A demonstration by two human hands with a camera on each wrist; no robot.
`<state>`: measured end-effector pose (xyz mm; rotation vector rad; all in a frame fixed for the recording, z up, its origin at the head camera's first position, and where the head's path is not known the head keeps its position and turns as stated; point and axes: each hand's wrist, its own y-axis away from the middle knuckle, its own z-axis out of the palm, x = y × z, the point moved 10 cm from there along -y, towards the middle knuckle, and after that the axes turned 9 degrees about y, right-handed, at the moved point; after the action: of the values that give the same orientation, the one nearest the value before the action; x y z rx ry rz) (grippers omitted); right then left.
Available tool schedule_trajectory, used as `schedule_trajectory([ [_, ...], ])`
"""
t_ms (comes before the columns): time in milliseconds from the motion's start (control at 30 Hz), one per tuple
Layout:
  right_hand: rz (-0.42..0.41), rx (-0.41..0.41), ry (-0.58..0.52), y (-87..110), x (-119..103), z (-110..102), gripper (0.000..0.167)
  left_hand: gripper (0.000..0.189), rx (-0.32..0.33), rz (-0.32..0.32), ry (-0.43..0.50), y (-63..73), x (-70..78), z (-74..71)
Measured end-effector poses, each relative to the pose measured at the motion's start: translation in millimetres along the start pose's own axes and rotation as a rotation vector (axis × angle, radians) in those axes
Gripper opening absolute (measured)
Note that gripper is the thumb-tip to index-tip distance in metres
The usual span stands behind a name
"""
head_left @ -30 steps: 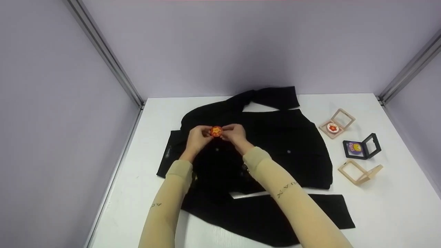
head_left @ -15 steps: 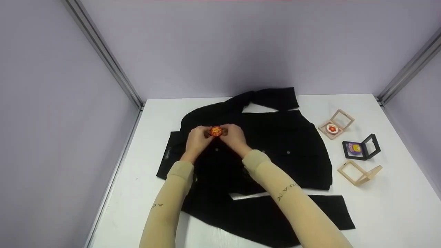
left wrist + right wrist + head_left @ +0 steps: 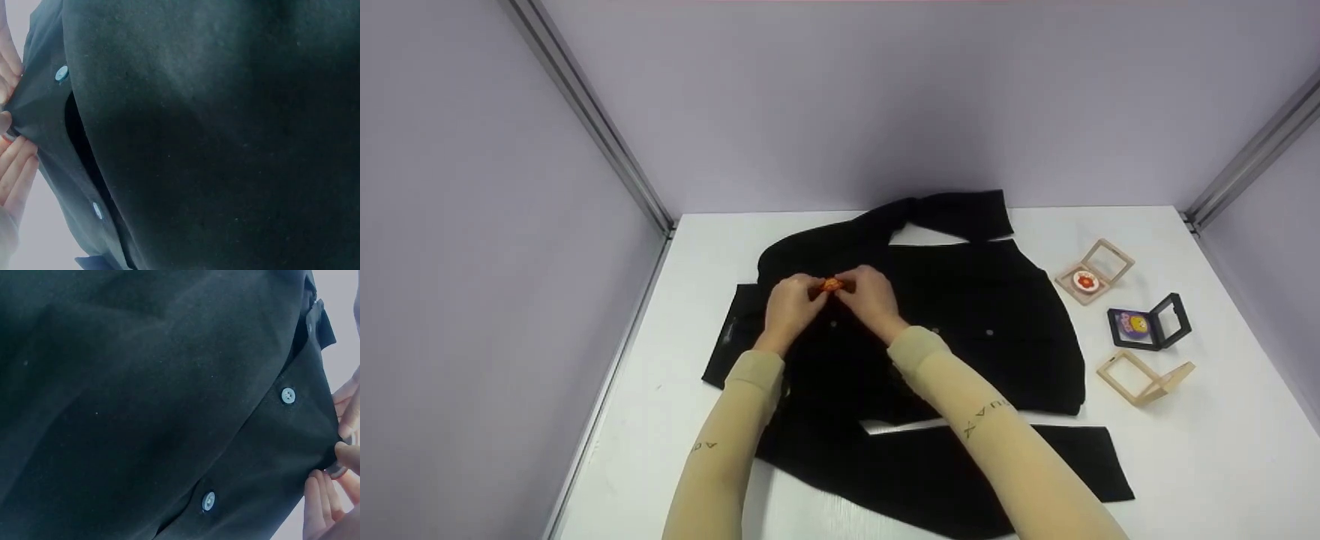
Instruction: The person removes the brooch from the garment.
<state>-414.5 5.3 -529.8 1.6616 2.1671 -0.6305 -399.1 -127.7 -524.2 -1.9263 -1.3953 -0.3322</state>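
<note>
A small round orange-red badge (image 3: pixel 832 285) with a yellow flower is held between both hands above a black button-up shirt (image 3: pixel 975 292) spread on the table. My left hand (image 3: pixel 793 307) pinches the badge's left side, and my right hand (image 3: pixel 870 298) pinches its right side. From the right wrist, the badge's edge (image 3: pixel 336 471) shows at the shirt's raised front edge, fingers gathered around it. Pale buttons, one (image 3: pixel 288 395) near the hands, line that strip of cloth. The badge's back is mostly hidden by fingers and fabric.
Along the right side of the white table (image 3: pixel 1230 442) stand three open display cases: a pink one (image 3: pixel 1081 292) with a white flower badge, a black one (image 3: pixel 1174 322) with a purple-yellow badge, and a beige one (image 3: pixel 1136 382). Pale walls enclose the table.
The badge has tilted, so its face, seen nearly full a second ago, now shows as a narrow sliver. My right hand has rolled slightly over it; both hands stay in place.
</note>
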Motion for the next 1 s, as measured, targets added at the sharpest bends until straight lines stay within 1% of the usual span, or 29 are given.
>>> schedule_trajectory([
  [267,0.003,0.018,0.038,-0.4,0.3,-0.9,0.022,0.014,0.051,0.04,-0.028,-0.4,7.3,-5.9],
  [533,-0.06,0.048,0.057,-0.5,-7.9,-4.4,0.018,0.012,0.061,0.059,-0.04,-0.5,9.7,-7.6],
  [767,-0.108,0.084,0.118,0.0,-16.3,-7.9,0.016,0.011,0.083,0.091,-0.093,-0.6,11.7,-9.1],
  [1000,-0.096,0.116,0.089,-0.2,-16.5,-10.5,0.011,0.01,0.115,0.1,-0.113,-0.2,14.0,-11.4],
])
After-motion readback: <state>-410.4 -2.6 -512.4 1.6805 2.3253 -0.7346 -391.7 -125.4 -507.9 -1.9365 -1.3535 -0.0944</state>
